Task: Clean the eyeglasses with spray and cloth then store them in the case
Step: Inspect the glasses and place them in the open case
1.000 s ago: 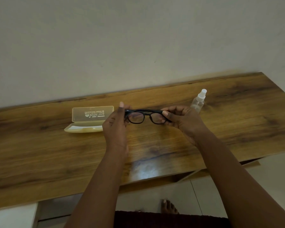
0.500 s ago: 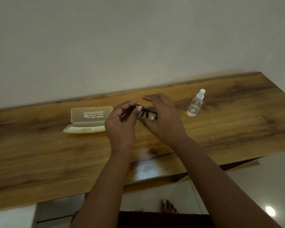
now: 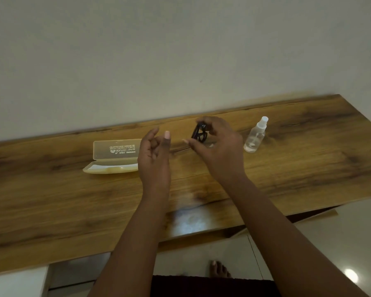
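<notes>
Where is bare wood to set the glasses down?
Free: the near strip of the table in front of the case, and the right end beyond the spray bottle. Crowded: between case and bottle, where the left hand and right hand hold the glasses.

Table point(image 3: 287, 163): wood-grain top, brown with dark streaks, smooth with a soft sheen that mirrors light near its front edge. Case point(image 3: 116, 156): translucent, pale yellowish plastic, smooth, with printed lettering on the open lid. Spray bottle point(image 3: 255, 138): clear, glossy plastic with a whitish cap. Eyeglasses point(image 3: 199, 133): black frame, blurred, apparently plastic. Wall point(image 3: 180, 50): matt, plain off-white. Floor point(image 3: 341, 243): glossy, pale, reflecting a lamp.
</notes>
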